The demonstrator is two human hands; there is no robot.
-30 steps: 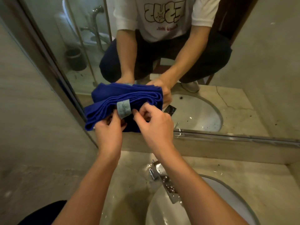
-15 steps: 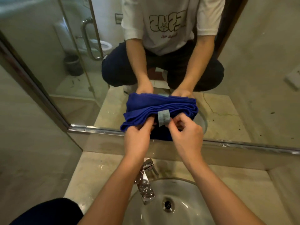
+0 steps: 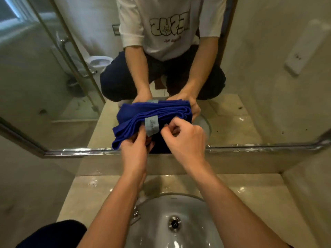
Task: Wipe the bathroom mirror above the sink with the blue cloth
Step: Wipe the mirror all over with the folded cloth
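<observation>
Head view: the person faces the bathroom mirror [image 3: 259,72] above the sink [image 3: 188,228], with both forearms reaching forward over the basin. The blue cloth [image 3: 136,122] is held up in front of the lower part of the glass, just above the mirror's chrome bottom trim [image 3: 250,146]; it is bunched into several loose folds, with a grey label [image 3: 151,126] wrapped over its near edge. Whether the cloth touches the glass cannot be told from this angle. The left hand [image 3: 134,149] grips the lower folds from beneath, fingers curled into the fabric. The right hand [image 3: 184,138] sits just beside it, fingers curled and pinching the cloth right of the label. The hands are close together, both clamped on the cloth. The mirror returns the person's reflection, crouched, holding the same bundle, with a toilet [image 3: 99,62] and glass shower door behind. The stone counter [image 3: 86,190] around the basin shows wet patches, and the drain [image 3: 174,223] is visible in the bowl. Assessment: the step in hand appears to be gathering or refolding the cloth into a usable pad; no wiping stroke is evident yet, and the task stands at its opening. The next move likely calls for a flat face of cloth pressed to the glass under one hand and drawn across in overlapping passes, with the label kept off the surface.
</observation>
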